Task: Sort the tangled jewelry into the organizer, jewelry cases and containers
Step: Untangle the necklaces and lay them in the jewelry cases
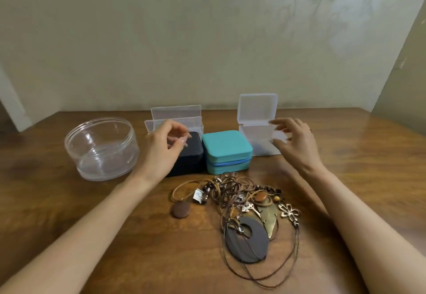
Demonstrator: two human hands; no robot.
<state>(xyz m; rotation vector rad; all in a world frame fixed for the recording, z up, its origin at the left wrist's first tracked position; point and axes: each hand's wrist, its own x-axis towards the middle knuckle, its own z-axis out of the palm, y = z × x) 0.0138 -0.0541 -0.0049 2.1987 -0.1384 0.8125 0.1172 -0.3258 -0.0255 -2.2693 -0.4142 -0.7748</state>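
The black case (192, 162) is half hidden by the loosely curled, empty left hand (164, 148), while the right hand (297, 141) is spread wide at the clear box (257, 109), contact unclear.

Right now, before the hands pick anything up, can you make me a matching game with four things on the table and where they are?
Things:
1. round clear tub
2. teal case
3. square clear box
4. jewelry tangle

Places or states:
A. nearest the person
B. far left
C. lid standing up, on the right
D. zipped shut, in the middle

Pairs: 1-B, 2-D, 3-C, 4-A
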